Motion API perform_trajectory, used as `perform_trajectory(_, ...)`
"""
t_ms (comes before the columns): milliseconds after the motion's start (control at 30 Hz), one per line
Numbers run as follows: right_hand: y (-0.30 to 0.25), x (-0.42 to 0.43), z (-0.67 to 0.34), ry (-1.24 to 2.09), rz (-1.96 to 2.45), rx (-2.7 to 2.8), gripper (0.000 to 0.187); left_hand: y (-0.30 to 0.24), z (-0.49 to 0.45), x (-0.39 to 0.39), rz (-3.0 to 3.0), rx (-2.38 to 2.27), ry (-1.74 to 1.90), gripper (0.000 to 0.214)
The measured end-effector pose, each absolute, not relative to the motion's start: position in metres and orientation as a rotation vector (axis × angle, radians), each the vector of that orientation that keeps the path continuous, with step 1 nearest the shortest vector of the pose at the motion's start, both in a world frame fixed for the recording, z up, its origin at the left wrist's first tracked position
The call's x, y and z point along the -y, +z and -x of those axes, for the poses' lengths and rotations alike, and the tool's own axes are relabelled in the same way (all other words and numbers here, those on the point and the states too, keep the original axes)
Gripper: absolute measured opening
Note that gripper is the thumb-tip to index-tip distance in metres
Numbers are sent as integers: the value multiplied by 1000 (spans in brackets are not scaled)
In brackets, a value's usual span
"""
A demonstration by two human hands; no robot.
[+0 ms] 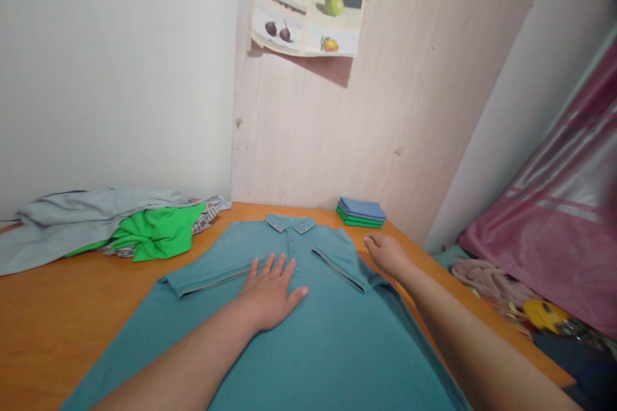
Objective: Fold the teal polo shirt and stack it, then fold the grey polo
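Teal polo shirt (328,334) lay front up across the lower centre of the head view, on the orange table (58,314). I saw the left hand (270,292) flat and open on its chest, fingers spread. The right hand (385,253) rested at the shirt's right edge, fingers curled; whether it pinched cloth I couldn't tell. A folded stack (361,212) sat just above it.

Left hand (270,292) flat on teal polo shirt (308,340) — right hand (385,253) at its shoulder.

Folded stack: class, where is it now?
Head view: the folded stack sits far right on the table, against the wooden panel, just beyond the right hand.
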State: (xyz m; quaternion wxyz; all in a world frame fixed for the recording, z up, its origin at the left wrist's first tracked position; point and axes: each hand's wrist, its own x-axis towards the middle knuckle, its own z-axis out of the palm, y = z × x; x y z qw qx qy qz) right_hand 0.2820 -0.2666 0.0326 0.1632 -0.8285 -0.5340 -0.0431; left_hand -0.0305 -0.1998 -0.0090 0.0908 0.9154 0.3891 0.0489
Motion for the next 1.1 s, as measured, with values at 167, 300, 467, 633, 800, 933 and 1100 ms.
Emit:
perform_trajectory(167, -8, 281, -270, 15, 2500, 1602, 55, -13, 31, 197, -2724, -1150, 149, 90)
perform_trajectory(300, -17, 283, -271, 61, 2616, 1578, 59, -13, 31, 198, -2725, -1154, 142, 90)
perform_trajectory(467, -3, 259, -271, 38, 2585, 1629, 61, -11, 30, 199, -2716, -1165, 136, 89)
perform_trajectory(633, -5, 231, -262, 28, 2496, 1708, 64, -11, 30, 200, -2711, -1165, 140, 89)
perform_trajectory(800, -17, 223, -255, 116, 2513, 1717, 72, -9, 30, 201, -2709, -1161, 135, 88)
perform_trajectory(933, -12, 213, -255, 88, 2525, 1676, 71, -10, 31, 201, -2706, -1166, 136, 87)
perform_trajectory(1100, -10, 197, -255, 65, 2531, 1659, 67, -11, 31, 201, -2705, -1156, 126, 87)
